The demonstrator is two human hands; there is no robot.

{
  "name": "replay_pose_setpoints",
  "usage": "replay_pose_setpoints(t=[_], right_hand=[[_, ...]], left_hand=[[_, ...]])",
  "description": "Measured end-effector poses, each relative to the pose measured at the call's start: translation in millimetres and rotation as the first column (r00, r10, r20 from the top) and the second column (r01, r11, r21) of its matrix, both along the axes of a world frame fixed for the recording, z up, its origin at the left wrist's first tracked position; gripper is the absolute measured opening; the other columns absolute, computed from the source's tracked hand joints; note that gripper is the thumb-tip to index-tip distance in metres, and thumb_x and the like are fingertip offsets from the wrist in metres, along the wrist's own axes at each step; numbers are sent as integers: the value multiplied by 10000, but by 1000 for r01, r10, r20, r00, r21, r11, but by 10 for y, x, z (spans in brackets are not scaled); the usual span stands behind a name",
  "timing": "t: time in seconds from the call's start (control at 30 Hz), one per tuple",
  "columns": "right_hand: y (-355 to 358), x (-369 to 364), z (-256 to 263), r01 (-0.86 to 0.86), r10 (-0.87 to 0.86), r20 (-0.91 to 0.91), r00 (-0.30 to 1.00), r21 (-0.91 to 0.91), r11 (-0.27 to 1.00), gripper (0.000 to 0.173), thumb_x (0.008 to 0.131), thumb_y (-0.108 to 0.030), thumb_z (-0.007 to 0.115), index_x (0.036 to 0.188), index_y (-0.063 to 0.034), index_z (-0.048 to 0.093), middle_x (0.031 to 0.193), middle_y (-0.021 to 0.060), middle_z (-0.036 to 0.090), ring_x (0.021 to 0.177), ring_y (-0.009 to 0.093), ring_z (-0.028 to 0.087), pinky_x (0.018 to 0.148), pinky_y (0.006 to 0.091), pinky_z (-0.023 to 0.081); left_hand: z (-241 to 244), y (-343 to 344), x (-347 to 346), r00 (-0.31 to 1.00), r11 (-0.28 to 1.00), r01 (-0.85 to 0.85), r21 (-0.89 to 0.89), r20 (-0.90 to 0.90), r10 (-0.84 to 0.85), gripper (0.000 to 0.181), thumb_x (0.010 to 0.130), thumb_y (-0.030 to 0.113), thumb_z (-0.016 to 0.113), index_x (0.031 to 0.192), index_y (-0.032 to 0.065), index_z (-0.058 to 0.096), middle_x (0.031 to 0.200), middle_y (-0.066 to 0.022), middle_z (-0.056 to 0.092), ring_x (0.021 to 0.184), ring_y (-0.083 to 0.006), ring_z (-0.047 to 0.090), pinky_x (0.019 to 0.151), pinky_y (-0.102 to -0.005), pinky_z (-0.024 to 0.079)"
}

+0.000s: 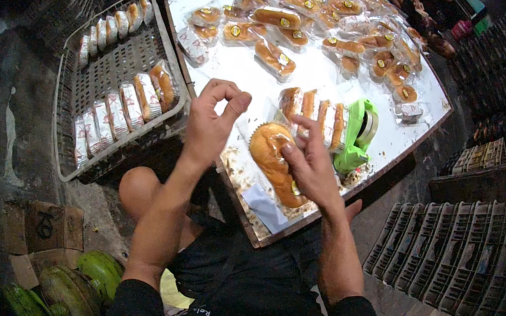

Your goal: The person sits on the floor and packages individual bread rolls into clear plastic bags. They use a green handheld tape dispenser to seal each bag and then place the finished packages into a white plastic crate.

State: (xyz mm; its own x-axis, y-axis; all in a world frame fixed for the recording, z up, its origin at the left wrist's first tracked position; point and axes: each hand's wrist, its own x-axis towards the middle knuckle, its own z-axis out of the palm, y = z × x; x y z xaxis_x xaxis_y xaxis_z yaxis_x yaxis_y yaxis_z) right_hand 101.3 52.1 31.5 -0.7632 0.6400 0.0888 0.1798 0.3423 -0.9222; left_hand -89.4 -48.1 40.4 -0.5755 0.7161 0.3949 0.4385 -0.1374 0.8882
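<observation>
Over the near part of a white table, my right hand has its thumb and fingers on the clear wrapper of a long bread roll, which lies slanted in a fluted paper liner. My left hand is raised to the left of the roll, thumb and forefinger tips pinched together; whether a scrap is between them I cannot tell. Beyond my right hand, several wrapped rolls stand in a row against a green tape dispenser. A folded pale paper lies by the near corner.
A grey plastic crate at the left holds two rows of wrapped rolls. Many wrapped rolls lie across the far table. Stacked crates stand at the right; green gas cylinders and cardboard are at lower left. Other people sit beyond the table.
</observation>
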Motion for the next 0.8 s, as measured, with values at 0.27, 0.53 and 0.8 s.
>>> replay_pose_setpoints(t=[0.27,0.53,0.8], right_hand=[[-271,-84,-89,208,-175,-154,972,228,951,512,904,-215,628,1322,-52,382,996,219,593,807,357,608,733,421,481],[-293,-292,-131,342,-253,-397,882,172,924,309,929,-220,601,1132,-4,514,954,148,557,832,268,570,746,367,467],[-309,-165,45,377,-267,-488,831,141,915,162,976,-149,497,904,-3,497,953,132,533,860,232,533,794,333,440]], left_hand=[[-152,223,170,772,995,-77,62,636,20,355,995,306,466,1013,-16,615,966,-97,651,904,-202,625,821,-343,507],[-171,227,542,911,979,-157,132,403,92,436,1028,430,359,1120,36,521,883,-45,561,814,-129,530,752,-269,447],[-141,-41,549,982,947,-140,290,-83,171,181,921,206,622,865,34,632,1039,-117,575,996,-244,515,882,-361,416]])
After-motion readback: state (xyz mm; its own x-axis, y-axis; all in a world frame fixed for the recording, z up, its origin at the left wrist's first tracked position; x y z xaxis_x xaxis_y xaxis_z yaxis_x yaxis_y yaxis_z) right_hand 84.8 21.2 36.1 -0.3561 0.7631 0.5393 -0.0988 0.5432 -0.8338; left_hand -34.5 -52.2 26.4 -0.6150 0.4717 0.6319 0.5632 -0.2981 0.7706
